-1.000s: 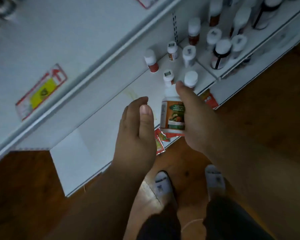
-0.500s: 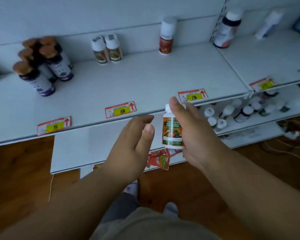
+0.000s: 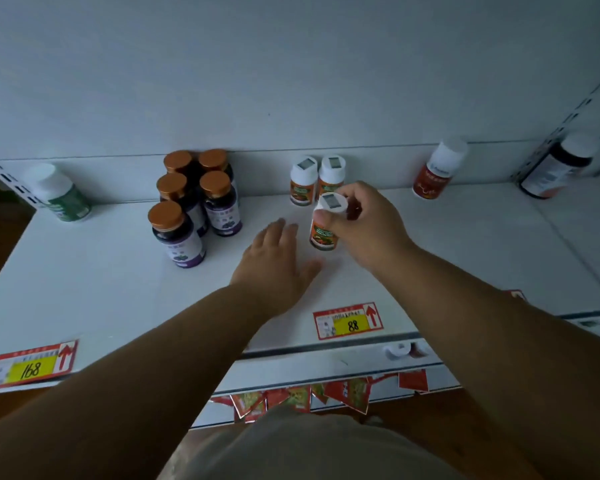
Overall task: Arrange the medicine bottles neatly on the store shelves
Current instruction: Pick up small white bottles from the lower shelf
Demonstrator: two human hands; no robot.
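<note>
An orange-labelled bottle [image 3: 324, 223] is held by its white cap in the right hand [image 3: 364, 223], the fingers [image 3: 336, 226] curled round the cap from above. It stands upright on the shelf [image 3: 84, 289], or just above it; contact cannot be told. It is placed just in front of two matching bottles [image 3: 317, 180] that stand side by side against the back panel. The top grip is judged to keep the label facing forward and to leave the base free for setting down in line with that pair.

The left hand [image 3: 276, 263] is laid flat with its fingers straight and relaxed, holding nothing, just beside the bottle on its left, probably as a guide or support. A cluster of five dark bottles with copper caps [image 3: 194, 202] is grouped to the left, near but apart. A green-labelled bottle [image 3: 61, 194] and a red-labelled bottle [image 3: 437, 173] are set towards the shelf ends. A price tag marked 88 [image 3: 347, 320] is fixed at the front edge, below the orange group.
</note>
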